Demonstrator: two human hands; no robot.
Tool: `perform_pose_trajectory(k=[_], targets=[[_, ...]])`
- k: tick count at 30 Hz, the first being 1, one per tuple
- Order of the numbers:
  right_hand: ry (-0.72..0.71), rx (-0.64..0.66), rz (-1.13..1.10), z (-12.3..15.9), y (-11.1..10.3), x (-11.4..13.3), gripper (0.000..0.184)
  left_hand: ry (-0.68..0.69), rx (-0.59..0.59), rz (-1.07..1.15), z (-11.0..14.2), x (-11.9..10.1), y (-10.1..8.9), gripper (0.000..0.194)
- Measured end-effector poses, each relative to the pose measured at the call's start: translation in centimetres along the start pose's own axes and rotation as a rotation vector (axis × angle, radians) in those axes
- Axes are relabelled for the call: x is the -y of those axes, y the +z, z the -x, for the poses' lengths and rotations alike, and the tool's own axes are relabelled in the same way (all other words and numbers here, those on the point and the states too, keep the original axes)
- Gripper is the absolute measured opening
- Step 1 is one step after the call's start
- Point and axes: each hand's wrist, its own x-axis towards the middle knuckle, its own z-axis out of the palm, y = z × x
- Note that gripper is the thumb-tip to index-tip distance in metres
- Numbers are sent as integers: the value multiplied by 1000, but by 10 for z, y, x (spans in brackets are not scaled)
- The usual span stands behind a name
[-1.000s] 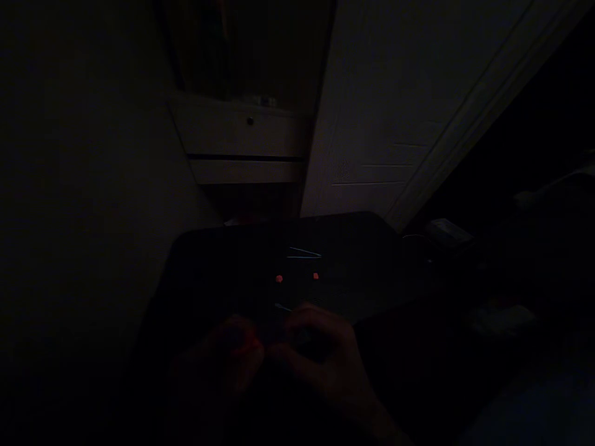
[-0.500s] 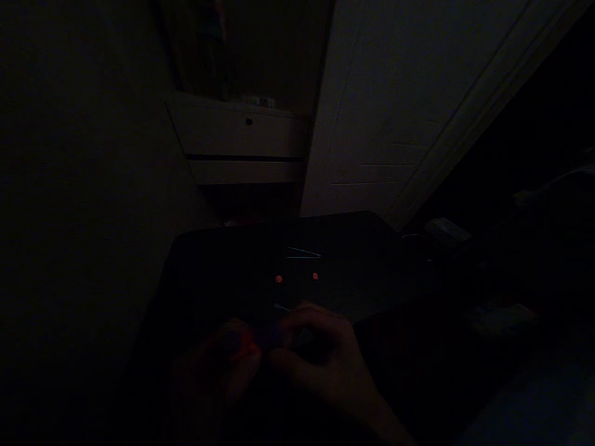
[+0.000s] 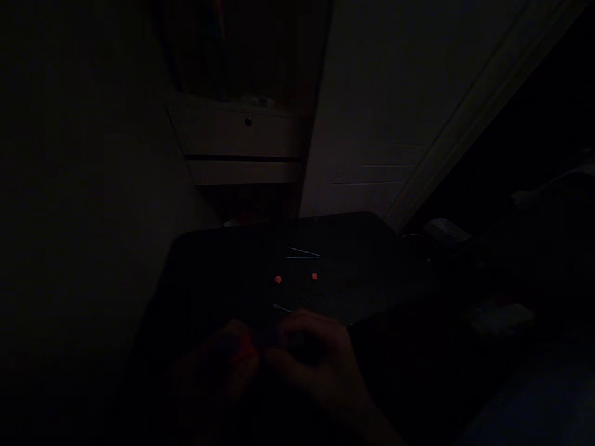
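The room is very dark. Near the table's front edge, my left hand [image 3: 227,362] is closed around one end of a small dark purple object [image 3: 267,337]; a red glow shows at its fingertips. My right hand [image 3: 325,353] pinches the object's other end between thumb and fingers. What kind of object it is cannot be made out. Just beyond my right fingers lies a thin pale tool with a flattened tip [image 3: 282,308], partly hidden by them. Two small orange-red pieces, a rounded one [image 3: 277,280] and a squarish one [image 3: 315,276], lie farther back.
A thin V-shaped pair of tweezers [image 3: 303,253] lies toward the back of the black table [image 3: 223,254]. Behind it stand a wooden drawer unit [image 3: 246,136] and a pale panel [image 3: 372,111]. A pale box-like thing [image 3: 447,230] is off to the right.
The picture has grown darker. Both hands keep their grip on the purple object, and my right hand has shifted very slightly left. The things on the table lie as before.
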Motion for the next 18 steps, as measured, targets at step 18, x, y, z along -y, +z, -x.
perform_pose_trajectory(k=[18], targets=[[-49,-17,-82,-3,-2,6,16,106,-6,60,5,-17,3,8]])
